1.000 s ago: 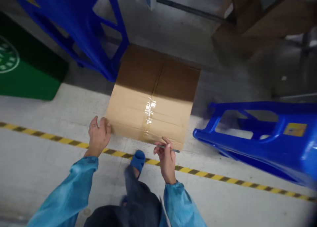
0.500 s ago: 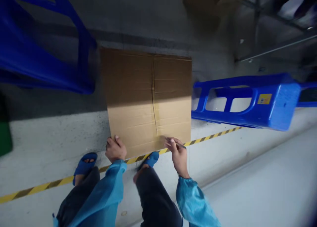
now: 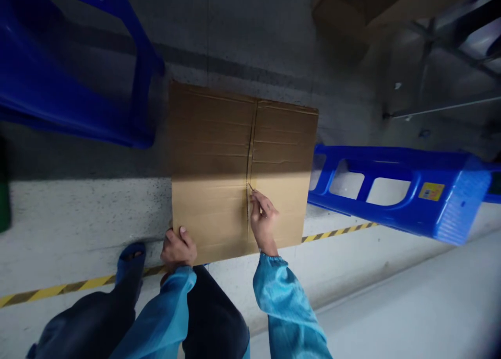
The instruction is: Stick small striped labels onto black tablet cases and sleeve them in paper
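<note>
A brown cardboard box [image 3: 211, 207] lies before me with two flaps meeting along a middle seam; whether it is flattened I cannot tell. My left hand [image 3: 179, 247] is closed on its near left edge, thumb on top. Over the seam, my right hand [image 3: 264, 218] pinches a thin, dark, pointed tool [image 3: 251, 187] whose kind is too small to make out. Its tip meets the seam around the middle of the box. Part of the tool is hidden in my fingers.
Blue plastic stools lie at the left [image 3: 74, 98] and right [image 3: 391, 184] of the box. Yellow-black floor tape [image 3: 78, 287] runs along the near side. A metal rack [image 3: 442, 108] and another cardboard box [image 3: 344, 14] stand at the far right.
My right hand has moved away from me along the seam, from the near edge to mid-box, carrying the thin tool. My left hand keeps its hold. The view has shifted slightly.
</note>
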A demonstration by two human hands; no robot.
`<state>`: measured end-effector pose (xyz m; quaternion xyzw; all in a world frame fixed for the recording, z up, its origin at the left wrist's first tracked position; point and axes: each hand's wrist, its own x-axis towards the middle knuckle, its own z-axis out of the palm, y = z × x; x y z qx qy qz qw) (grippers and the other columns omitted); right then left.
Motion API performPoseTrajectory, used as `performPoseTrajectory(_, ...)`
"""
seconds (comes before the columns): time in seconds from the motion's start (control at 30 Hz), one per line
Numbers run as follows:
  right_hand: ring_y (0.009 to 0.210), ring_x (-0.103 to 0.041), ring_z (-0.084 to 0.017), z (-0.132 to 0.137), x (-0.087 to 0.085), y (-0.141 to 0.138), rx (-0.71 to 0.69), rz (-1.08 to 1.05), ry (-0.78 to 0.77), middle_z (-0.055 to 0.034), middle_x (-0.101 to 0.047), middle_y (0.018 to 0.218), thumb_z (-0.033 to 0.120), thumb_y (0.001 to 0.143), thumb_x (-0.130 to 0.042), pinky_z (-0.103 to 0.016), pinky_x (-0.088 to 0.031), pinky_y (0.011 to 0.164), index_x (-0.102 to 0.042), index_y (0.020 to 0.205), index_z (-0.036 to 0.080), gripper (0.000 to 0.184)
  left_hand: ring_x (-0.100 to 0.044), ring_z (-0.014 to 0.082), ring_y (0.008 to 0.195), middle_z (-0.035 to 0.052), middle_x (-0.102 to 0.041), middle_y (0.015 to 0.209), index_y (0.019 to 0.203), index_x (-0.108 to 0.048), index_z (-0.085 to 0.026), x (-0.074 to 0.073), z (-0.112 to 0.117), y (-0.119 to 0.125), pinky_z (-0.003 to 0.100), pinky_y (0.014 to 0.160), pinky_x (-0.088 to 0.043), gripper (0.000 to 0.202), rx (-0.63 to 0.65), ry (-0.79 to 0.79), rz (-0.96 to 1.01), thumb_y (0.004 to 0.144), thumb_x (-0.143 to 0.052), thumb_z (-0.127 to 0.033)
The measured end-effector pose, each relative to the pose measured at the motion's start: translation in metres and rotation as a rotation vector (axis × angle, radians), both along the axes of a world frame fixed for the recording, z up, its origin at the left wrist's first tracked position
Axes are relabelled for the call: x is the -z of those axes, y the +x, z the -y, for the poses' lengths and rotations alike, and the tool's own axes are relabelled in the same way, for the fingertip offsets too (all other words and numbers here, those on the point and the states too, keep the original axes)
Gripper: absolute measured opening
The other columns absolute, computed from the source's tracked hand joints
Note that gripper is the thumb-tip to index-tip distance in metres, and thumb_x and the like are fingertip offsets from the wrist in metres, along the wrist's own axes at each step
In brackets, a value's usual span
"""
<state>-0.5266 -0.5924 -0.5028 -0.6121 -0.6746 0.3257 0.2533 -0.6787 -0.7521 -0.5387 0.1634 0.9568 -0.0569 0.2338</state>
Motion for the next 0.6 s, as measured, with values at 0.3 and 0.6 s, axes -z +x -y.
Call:
performPoseTrajectory(0.3, 0.092, -0.067, -0.022, 0.013, 0.024, -0.005, 0.031, 0.040, 0.123, -0.0106, -0.071, 0.097, 0.027, 0.090, -0.048, -0.042, -0.054, 0.087, -0.069, 0.093, 0.019, 0.022, -0.055, 0.0161, 0.068, 0.0041, -0.058, 0.078, 0.104, -0.054, -0.013, 0.004, 0.000, 0.003, 0.032, 0.063, -0.044, 0.040, 0.034, -0.001, -0.022, 0.092, -0.039, -0.048)
performPoseTrajectory(0.6, 0.080, -0.065, -0.015, -0.001, 0.051, -0.022, 0.115, -0.024, 0.191, -0.0031, -0.066, 0.088, 0.036, 0.093, -0.055, -0.036, -0.053, 0.078, -0.063, 0.091, 0.014, 0.024, -0.052, 0.0107, 0.059, 0.0001, -0.057, 0.075, 0.103, -0.054, -0.013, 0.003, -0.004, -0.006, 0.027, 0.058, -0.047, 0.034, 0.102, 0.195, 0.038, 0.093, -0.043, -0.043)
